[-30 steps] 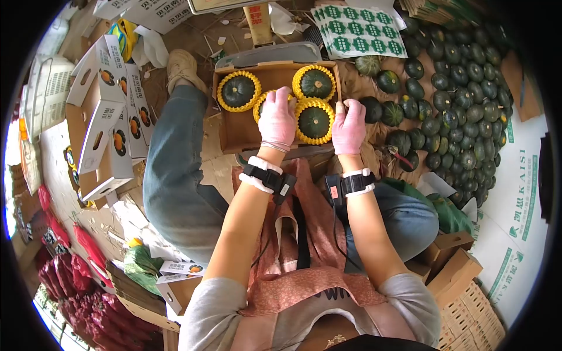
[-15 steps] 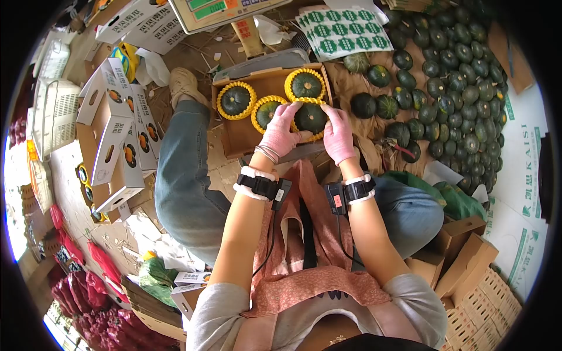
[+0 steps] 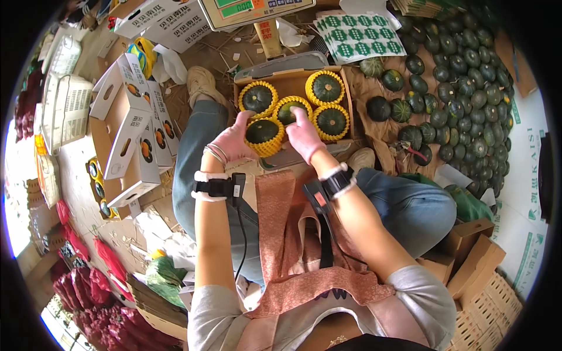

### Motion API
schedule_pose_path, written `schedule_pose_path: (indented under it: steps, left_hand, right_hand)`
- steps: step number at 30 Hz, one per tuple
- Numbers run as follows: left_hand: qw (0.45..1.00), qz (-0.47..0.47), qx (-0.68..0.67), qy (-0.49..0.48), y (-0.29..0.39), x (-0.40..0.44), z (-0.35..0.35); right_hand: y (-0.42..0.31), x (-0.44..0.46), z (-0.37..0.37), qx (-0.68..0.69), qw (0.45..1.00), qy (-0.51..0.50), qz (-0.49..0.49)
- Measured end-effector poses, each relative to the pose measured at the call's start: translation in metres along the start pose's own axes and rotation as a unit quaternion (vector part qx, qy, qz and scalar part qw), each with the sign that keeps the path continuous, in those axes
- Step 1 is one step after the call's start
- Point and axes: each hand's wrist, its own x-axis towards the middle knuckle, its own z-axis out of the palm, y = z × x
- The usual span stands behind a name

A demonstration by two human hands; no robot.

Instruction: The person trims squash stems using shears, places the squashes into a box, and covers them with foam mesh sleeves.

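A cardboard box [image 3: 284,88] holds several small dark green pumpkins in yellow foam nets. My left hand [image 3: 235,139], in a pink glove, grips the netted pumpkin [image 3: 263,133] at the near left, which sits tilted over the box's near edge. My right hand [image 3: 305,138], also gloved in pink, has its fingers on the middle pumpkin [image 3: 288,111], with its thumb near the left-hand one. Other netted pumpkins lie at the far left [image 3: 257,98], far right [image 3: 326,88] and near right [image 3: 332,121] of the box.
A digital scale [image 3: 257,13] stands beyond the box. Green-and-white label sheets [image 3: 362,36] lie to its right. Loose pumpkins [image 3: 468,105] cover the floor on the right. Printed white cartons [image 3: 126,126] stand at the left. My legs are on both sides of the box.
A netted pumpkin now sits at the near left of the box, in my left hand. My right hand has left the near-right pumpkin and moved left to the middle one. The view has shifted slightly.
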Motion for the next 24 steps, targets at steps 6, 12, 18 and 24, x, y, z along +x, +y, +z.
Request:
schedule_pose_path:
  steps: [6, 12, 18, 24]
  left_hand:
    - [0.991, -0.022, 0.117, 0.068, -0.009, 0.019, 0.008]
    - [0.964, -0.083, 0.183, 0.176, 0.016, 0.011, 0.045]
    - [0.965, 0.009, 0.122, 0.233, -0.019, 0.023, 0.057]
    - [0.933, -0.179, 0.268, 0.157, -0.016, 0.045, 0.074]
  right_hand:
    - [0.011, -0.003, 0.036, 0.107, 0.992, 0.058, 0.019]
    - [0.012, -0.015, 0.039, 0.109, 0.993, 0.045, 0.013]
    - [0.021, -0.006, 0.032, 0.163, 0.984, 0.066, 0.003]
    - [-0.046, -0.086, -0.039, -0.042, 0.967, -0.188, -0.165]
